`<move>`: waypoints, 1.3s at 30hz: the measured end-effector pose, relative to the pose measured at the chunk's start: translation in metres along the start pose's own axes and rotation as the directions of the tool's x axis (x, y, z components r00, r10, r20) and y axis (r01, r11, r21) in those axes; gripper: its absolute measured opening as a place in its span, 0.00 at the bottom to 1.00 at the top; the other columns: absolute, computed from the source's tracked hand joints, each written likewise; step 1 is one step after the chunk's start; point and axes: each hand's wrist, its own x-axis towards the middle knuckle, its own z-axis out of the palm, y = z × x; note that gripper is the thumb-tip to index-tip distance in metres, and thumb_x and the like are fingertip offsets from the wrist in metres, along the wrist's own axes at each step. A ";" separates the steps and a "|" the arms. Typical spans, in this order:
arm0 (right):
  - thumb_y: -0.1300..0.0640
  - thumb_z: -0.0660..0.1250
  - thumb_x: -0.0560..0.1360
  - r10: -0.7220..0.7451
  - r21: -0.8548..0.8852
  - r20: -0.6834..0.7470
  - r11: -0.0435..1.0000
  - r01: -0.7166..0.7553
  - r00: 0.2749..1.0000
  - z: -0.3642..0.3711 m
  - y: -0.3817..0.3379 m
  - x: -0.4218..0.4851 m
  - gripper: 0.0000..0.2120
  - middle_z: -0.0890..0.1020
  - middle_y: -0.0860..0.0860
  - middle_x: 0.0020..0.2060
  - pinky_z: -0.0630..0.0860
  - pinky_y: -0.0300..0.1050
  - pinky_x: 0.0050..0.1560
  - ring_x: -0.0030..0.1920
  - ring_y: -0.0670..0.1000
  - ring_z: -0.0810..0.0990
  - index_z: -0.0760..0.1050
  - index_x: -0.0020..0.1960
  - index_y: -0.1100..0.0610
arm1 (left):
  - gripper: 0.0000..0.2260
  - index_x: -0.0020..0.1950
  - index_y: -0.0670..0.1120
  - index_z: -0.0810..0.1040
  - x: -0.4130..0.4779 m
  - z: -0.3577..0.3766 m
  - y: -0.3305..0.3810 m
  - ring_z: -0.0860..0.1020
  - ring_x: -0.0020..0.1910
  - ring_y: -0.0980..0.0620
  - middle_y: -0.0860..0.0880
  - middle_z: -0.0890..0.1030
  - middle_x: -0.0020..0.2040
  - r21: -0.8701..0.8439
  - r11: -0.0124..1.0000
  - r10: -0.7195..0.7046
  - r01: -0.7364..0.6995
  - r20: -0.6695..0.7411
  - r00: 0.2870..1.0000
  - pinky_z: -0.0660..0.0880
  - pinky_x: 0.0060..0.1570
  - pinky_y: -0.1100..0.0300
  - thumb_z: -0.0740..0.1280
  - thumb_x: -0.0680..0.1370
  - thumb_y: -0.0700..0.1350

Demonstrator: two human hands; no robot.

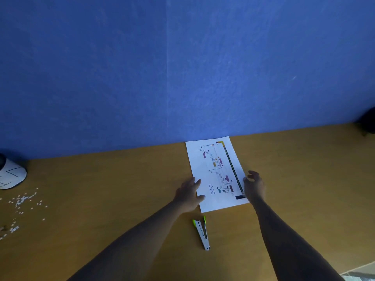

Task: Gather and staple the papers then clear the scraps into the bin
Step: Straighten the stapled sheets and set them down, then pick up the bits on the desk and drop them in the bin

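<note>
The papers [215, 175] lay flat as a squared stack on the wooden desk [121, 189], their far end touching the blue wall [182, 67], printed chart face up. The left hand [187, 194] rested on their left edge with fingers relaxed and nearly straight, thumb on the sheet. The right hand [254, 187] stood against the right edge, fingers loosely bent, gripping nothing. A grey stapler [202, 232] with green tips lay just in front of the stack. Well apart, at the far left, white scraps [22, 201] were scattered near a white bin [10, 175]
</note>
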 end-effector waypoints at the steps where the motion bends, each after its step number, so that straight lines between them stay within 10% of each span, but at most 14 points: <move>1: 0.57 0.64 0.79 -0.042 -0.095 0.003 0.995 0.042 0.999 0.001 0.000 -0.003 0.18 0.76 0.53 0.64 0.72 0.56 0.60 0.61 0.58 0.75 0.69 0.68 0.54 | 0.30 0.79 0.50 0.51 -0.001 0.002 -0.001 0.47 0.78 0.47 0.49 0.48 0.80 0.050 0.998 0.028 -0.028 0.001 1.000 0.51 0.75 0.48 0.59 0.81 0.56; 15: 0.44 0.57 0.80 -0.216 -0.472 0.342 0.802 0.366 0.915 0.014 0.009 -0.010 0.24 0.61 0.44 0.76 0.59 0.60 0.70 0.76 0.51 0.59 0.60 0.75 0.45 | 0.25 0.79 0.46 0.48 -0.007 0.005 0.005 0.42 0.78 0.45 0.50 0.47 0.80 0.474 0.880 0.003 -0.023 0.043 0.999 0.44 0.74 0.40 0.50 0.84 0.51; 27: 0.42 0.53 0.81 -0.323 -0.447 0.373 0.759 0.474 0.870 0.029 -0.040 -0.039 0.26 0.58 0.45 0.77 0.51 0.65 0.73 0.77 0.52 0.57 0.56 0.77 0.47 | 0.31 0.79 0.50 0.44 -0.026 -0.013 -0.003 0.40 0.78 0.47 0.52 0.41 0.80 0.332 0.942 0.071 -0.054 -0.041 0.997 0.43 0.74 0.42 0.54 0.82 0.57; 39: 0.43 0.53 0.82 -0.532 -0.269 0.563 0.606 0.749 0.633 0.096 -0.111 -0.135 0.25 0.60 0.43 0.77 0.54 0.57 0.73 0.77 0.48 0.54 0.56 0.77 0.46 | 0.30 0.79 0.53 0.44 -0.115 -0.039 -0.098 0.42 0.78 0.50 0.55 0.43 0.80 0.224 0.973 -0.020 0.063 -0.192 0.981 0.42 0.75 0.44 0.56 0.82 0.55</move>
